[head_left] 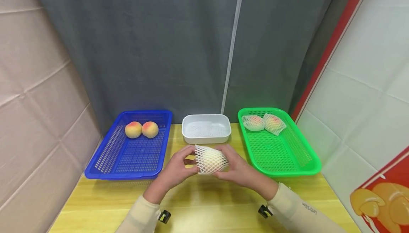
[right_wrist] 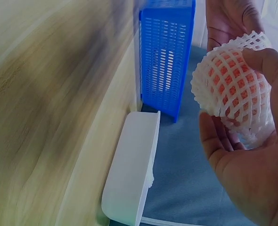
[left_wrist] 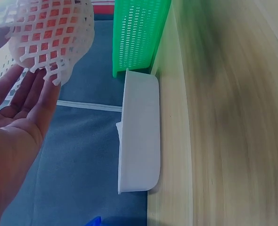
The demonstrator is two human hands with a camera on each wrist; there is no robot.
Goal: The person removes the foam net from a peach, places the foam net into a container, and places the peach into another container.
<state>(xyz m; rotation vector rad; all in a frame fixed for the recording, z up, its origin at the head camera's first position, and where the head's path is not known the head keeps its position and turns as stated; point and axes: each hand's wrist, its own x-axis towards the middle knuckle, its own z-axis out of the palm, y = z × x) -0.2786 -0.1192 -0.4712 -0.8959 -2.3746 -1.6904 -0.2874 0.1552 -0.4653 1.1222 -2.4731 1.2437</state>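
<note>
Both hands hold a peach in a white foam net (head_left: 211, 160) above the table, in front of the white tray. My left hand (head_left: 178, 169) pinches the net's left end between thumb and fingers. From the other side my right hand (head_left: 238, 168) grips the netted peach, thumb below and fingers over the top. Through the mesh, the peach's reddish skin shows in the left wrist view, where the foam net (left_wrist: 54, 40) has a loose, open-looking edge. In the right wrist view the right thumb and fingers curl round the net (right_wrist: 233, 87).
At left, a blue basket (head_left: 137, 158) holds two bare peaches (head_left: 141, 129). The white tray (head_left: 206, 140) at the back middle has whitish mesh inside. A green basket (head_left: 281, 173) at right contains two netted peaches (head_left: 264, 123). A grey curtain (head_left: 153, 48) hangs behind the wooden table (head_left: 204, 204).
</note>
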